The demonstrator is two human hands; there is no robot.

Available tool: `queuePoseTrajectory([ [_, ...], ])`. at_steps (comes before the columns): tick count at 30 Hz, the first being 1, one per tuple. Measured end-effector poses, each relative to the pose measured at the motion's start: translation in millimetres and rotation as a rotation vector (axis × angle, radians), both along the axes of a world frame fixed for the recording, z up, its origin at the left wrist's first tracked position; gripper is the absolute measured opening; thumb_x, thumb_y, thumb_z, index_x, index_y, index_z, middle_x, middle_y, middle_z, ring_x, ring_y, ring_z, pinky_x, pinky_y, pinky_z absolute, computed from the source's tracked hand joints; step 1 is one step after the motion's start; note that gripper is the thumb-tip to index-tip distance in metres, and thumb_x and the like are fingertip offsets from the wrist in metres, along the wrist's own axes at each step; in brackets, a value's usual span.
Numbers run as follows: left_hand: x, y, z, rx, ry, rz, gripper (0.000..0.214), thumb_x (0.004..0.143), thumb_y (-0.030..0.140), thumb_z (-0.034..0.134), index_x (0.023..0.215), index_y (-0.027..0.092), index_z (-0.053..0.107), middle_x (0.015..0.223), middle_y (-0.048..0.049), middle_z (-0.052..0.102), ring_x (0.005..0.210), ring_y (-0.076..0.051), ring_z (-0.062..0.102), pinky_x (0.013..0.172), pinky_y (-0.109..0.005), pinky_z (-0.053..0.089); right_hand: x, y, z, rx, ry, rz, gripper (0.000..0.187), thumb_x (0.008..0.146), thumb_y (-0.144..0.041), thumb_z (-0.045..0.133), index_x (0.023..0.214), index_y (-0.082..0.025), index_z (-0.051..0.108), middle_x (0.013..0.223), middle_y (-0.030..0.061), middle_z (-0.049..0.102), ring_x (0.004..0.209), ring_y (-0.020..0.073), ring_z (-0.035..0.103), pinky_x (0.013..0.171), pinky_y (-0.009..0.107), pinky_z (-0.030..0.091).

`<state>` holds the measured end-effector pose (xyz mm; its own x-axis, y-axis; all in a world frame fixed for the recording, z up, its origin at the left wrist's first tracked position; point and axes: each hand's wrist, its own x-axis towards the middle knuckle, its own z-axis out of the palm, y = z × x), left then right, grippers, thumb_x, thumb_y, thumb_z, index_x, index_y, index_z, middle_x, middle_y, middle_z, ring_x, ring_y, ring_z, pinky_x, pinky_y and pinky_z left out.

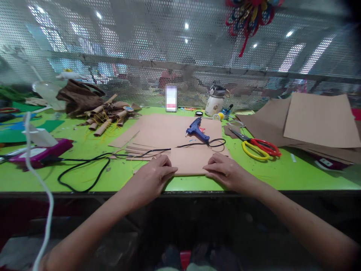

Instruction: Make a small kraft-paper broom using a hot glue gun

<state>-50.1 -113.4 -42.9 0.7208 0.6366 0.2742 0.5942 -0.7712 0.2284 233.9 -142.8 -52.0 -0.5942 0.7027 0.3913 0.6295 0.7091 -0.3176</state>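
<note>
A small tan foam-like sheet point(190, 163) lies at the near edge of the green counter point(296, 177), straight ahead of the person. The left hand point(153, 171) rests palm down on its 9 o'clock end and the right hand point(225, 171) on its 3 o'clock end. Both are flat with the fingers laid close together and pinch nothing. By the look of it, the step in hand is holding or smoothing this sheet down against the counter. A black cord point(84, 169) runs across the sheet's far edge and loops off toward 9 o'clock, so any lift or slide of the sheet would call for care not to drag the cord. At 12 o'clock, just beyond, wider tan sheets point(169, 130) lie fanned in a loose stack, with a blue glue gun point(196, 130) lying on them. At 2 o'clock, red-and-yellow scissors point(261, 147) lie shut on the counter, and farther out that way is a pile of brown cardboard point(318, 120). At 10 o'clock there is a heap of rolled brown paper tubes point(104, 118), and a pink box point(42, 152) sits well apart at 9 o'clock. A white jar point(214, 101) stands far off at 12 o'clock, before a perforated metal screen point(141, 56).
</note>
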Motion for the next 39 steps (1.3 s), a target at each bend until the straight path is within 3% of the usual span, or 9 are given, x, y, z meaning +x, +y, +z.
queuePoseTrajectory([
  [8,4,3,-3.5,0.097,-0.009,-0.003,0.028,0.095,0.029,0.043,0.094,0.018,0.07,0.083,-0.0062,0.055,0.079,-0.017,0.052,0.066,-0.028,0.039,3,7,0.5,-0.042,-0.006,-0.019,0.026,0.095,-0.026,0.048,0.097,-0.015,0.071,0.078,0.0085,0.059,0.073,0.0178,0.056,0.064,0.027,0.043],
  [14,2,2,0.8,0.041,-0.089,-0.043,0.015,0.091,0.023,0.051,0.093,0.016,0.063,0.087,-0.0056,0.061,0.081,-0.017,0.056,0.07,-0.027,0.042,3,-12,8.3,-0.076,0.028,-0.068,0.013,0.091,-0.021,0.054,0.088,-0.015,0.066,0.08,0.0067,0.063,0.076,0.0167,0.057,0.069,0.028,0.043],
  [18,2,3,4.2,0.027,-0.071,-0.121,0.018,0.091,0.021,0.049,0.087,0.017,0.066,0.081,-0.0045,0.062,0.08,-0.016,0.056,0.071,-0.027,0.042,1,-20,8.5,-0.017,0.035,-0.074,0.02,0.093,-0.019,0.05,0.084,-0.015,0.067,0.081,0.0091,0.06,0.078,0.0184,0.054,0.069,0.03,0.043],
  [33,5,0,-1.8,0.091,-0.038,0.04,0.028,0.093,0.027,0.047,0.088,0.017,0.072,0.082,-0.0067,0.058,0.074,-0.016,0.054,0.063,-0.026,0.04,6,-4,-1.9,0.016,0.045,-0.1,0.025,0.093,-0.025,0.051,0.081,-0.016,0.071,0.075,0.0061,0.057,0.071,0.0166,0.054,0.062,0.027,0.042],
  [39,1,-9,1.7,0.109,-0.003,0.015,0.028,0.095,0.025,0.042,0.101,0.018,0.069,0.09,-0.008,0.054,0.082,-0.018,0.052,0.069,-0.029,0.041,4,-14,-1.0,0.038,0.016,-0.12,0.021,0.094,-0.023,0.048,0.098,-0.016,0.068,0.084,0.0097,0.058,0.08,0.0205,0.054,0.069,0.033,0.046],
])
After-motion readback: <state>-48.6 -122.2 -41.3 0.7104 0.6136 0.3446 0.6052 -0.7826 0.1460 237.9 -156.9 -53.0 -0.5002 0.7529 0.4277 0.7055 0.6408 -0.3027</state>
